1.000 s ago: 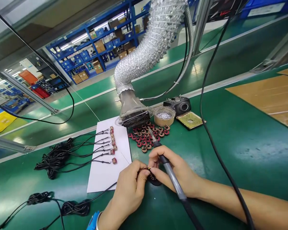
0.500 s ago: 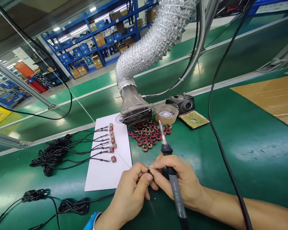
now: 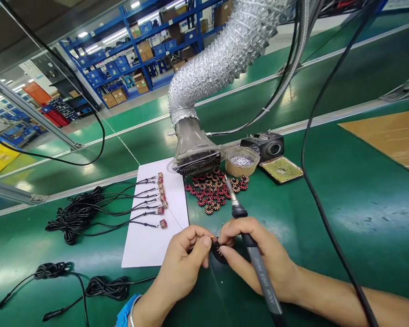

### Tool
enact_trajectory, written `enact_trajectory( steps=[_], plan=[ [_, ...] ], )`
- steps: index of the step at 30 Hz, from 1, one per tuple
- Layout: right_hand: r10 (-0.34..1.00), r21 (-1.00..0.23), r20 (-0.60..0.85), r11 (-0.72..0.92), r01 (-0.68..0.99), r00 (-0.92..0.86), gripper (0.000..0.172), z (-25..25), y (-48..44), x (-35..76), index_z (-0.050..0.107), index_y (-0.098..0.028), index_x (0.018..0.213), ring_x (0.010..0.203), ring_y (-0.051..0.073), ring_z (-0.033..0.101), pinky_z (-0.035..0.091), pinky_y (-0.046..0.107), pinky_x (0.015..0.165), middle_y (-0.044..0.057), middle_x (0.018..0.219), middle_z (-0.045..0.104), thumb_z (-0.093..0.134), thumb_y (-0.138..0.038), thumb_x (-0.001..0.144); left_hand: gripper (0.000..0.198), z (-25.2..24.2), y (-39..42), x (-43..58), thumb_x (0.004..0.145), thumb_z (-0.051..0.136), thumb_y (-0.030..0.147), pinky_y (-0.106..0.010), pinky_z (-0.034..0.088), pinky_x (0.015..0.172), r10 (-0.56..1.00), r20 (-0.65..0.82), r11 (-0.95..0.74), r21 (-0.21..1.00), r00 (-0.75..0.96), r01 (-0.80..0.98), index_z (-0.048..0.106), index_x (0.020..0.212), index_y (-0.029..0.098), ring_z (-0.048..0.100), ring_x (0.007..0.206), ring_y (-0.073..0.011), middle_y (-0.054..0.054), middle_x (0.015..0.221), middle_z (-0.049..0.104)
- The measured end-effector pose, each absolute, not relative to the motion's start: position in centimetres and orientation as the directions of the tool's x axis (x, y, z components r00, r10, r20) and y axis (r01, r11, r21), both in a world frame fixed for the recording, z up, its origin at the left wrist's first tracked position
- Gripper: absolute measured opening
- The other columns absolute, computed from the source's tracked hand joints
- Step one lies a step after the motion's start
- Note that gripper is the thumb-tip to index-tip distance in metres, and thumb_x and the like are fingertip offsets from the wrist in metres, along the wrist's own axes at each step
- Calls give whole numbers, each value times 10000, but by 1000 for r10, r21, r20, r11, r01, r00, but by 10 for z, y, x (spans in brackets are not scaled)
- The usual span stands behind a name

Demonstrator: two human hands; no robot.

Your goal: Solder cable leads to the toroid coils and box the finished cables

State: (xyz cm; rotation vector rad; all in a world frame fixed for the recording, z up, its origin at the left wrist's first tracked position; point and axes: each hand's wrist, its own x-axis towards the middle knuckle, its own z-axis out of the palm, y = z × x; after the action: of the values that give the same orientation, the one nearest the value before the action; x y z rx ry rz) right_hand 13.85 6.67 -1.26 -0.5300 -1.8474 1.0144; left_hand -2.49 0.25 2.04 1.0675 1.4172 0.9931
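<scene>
Soldering iron [image 3: 259,270] handle matt plastic, tip bright metal. Fume duct [image 3: 231,50] crinkled foil.

We can make out what looks like "ESD" printed in dark letters along the grey handle of the slim black-and-grey soldering iron [image 3: 261,277], at about five o'clock. The characters on either side of it are too blurred for us to read.

Foil fume-extraction duct [image 3: 221,56], blue warehouse shelving [image 3: 136,54]
</scene>
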Motion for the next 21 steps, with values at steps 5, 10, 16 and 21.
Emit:
enact_trajectory(
  steps=[5, 10, 16, 21],
  plan=[
    [628, -782, 604, 587, -210, -491, 341, -13, 76, 141, 488, -248, 1100, 830, 145, 665, 566, 262, 716, 31, 947, 656, 570, -35, 848, 327, 19, 6, -28, 863, 602, 449, -219, 275, 583, 958, -286, 287, 956, -21, 65, 588, 759, 139, 342, 607, -91, 43, 635, 430],
    [567, -771, 627, 550, -321, -534, 333, -17, 78, 139, 518, -252, 1087, 772, 133, 656, 551, 258, 686, 14, 881, 670, 591, -20, 860, 369, 14, 3, -32, 849, 619, 488, -232, 248, 590, 942, -319, 318, 948, 101, 29, 561, 760, 134, 341, 641, -98, 23, 682, 461],
    [547, -820, 568, 435, -371, -615, 322, -24, 78, 141, 514, -263, 1100, 770, 129, 639, 530, 266, 683, 14, 907, 662, 561, -29, 884, 401, 17, 1, -37, 816, 654, 521, -244, 149, 502, 890, -385, 395, 919, 243, 9, 569, 764, 133, 242, 543, -77, 58, 586, 366],
    [479, -791, 572, 536, -294, -666, 250, -20, 78, 142, 478, -229, 1065, 753, 136, 590, 507, 274, 672, 24, 862, 617, 490, -43, 898, 342, 21, -2, -37, 863, 614, 469, -244, 142, 475, 869, -423, 409, 906, 257, 106, 547, 781, 144, 221, 518, -73, 75, 572, 321]
  ],
)
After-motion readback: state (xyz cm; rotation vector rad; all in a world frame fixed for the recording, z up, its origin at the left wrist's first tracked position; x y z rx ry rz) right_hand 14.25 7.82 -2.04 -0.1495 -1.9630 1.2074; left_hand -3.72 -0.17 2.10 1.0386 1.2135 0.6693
